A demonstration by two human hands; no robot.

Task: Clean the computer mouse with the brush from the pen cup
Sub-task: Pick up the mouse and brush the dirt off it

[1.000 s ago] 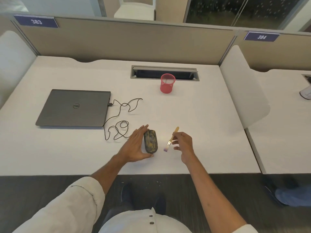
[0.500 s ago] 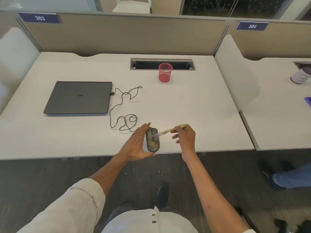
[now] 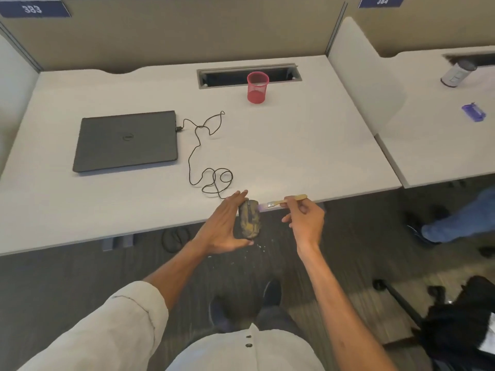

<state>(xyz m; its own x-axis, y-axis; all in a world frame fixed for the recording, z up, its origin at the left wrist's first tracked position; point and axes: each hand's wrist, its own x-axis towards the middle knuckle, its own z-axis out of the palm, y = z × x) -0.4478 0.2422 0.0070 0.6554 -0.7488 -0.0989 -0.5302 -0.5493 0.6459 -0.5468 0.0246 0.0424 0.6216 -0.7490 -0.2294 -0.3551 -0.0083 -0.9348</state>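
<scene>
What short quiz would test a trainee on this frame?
1. Fill in: the left hand holds the ____.
2. What holds the brush? A. the left hand; B. the right hand; C. neither hand.
3. True or false: the laptop is open.

Key: 1. mouse. 2. B. 3. False, its lid is shut.
</scene>
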